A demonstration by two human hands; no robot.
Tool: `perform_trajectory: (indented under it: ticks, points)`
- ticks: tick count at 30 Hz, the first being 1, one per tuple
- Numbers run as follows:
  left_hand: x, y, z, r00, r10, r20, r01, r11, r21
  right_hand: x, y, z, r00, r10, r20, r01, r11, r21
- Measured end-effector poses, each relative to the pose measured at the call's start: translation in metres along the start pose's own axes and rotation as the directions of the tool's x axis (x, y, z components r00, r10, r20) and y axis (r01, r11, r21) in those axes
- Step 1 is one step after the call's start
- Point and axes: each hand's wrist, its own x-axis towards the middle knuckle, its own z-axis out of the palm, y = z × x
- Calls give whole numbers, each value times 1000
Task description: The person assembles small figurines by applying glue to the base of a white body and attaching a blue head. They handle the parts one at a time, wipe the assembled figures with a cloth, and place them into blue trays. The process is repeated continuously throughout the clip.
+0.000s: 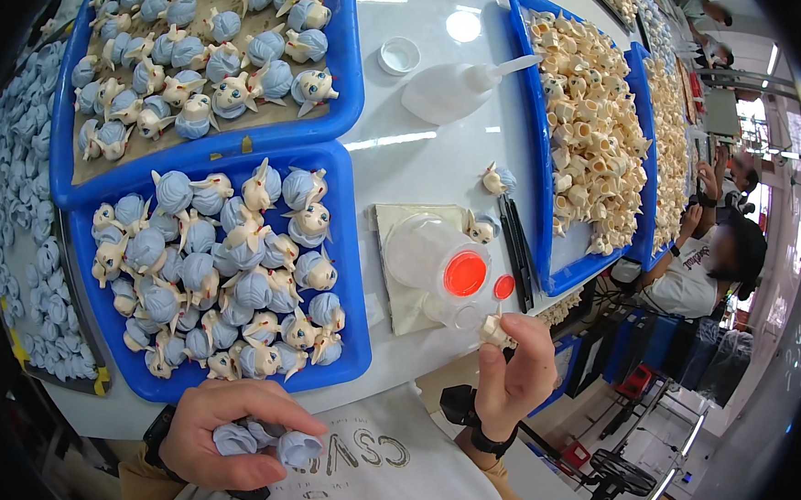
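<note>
The left hand (pixel 225 423) loosely cupped several pale-blue, petal-shaped pieces (pixel 296 450) between curved thumb and fingers. The right hand (pixel 514 367) had thumb and forefinger clamped on a small cream-coloured part (pixel 495 331), near a translucent plastic container (pixel 411 251).

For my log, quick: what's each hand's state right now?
Left hand: curled closed, holding pale blue pieces.
Right hand: closed, pinching a small cream piece.

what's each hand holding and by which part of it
The left hand holds pale-blue pieces by their outer sides; the right hand pinches a cream piece by its palm-side end.
</note>
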Motion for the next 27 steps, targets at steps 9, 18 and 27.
perform_trajectory:
  ticks: [9,18,27]
  points:
    - [1,-2,0,1000,-27,-6,26,996,-81,-6,5,1,998,52,27,-53,998,30]
    - [3,-2,1,999,19,-26,-19,1000,-4,-6,-21,4,992,-88,-95,111,955,277]
    - [3,0,3,999,-49,12,49,998,-43,-6,-63,42,936,-334,112,232,823,519]
